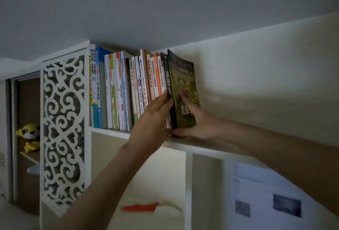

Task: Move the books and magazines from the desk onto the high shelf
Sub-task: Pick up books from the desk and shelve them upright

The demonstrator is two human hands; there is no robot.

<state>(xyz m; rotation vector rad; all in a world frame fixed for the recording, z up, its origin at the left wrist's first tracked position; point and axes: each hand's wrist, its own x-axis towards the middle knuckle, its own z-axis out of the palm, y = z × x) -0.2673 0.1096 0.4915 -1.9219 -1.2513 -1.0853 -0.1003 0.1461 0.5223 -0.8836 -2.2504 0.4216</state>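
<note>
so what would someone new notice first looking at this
Probably the two hands meeting at the right end of the book row on the high shelf: the left hand presses straight fingers against the spines while the right hand holds the dark green book at its lower edge. Next, the white scrollwork panel at left, with a yellow plush toy in the cubby behind it.

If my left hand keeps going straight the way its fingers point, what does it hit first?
The left hand points up and right, and its fingertips already rest on the spine of the black book, so it would likely push that first. Depth is hard to judge here.
</note>
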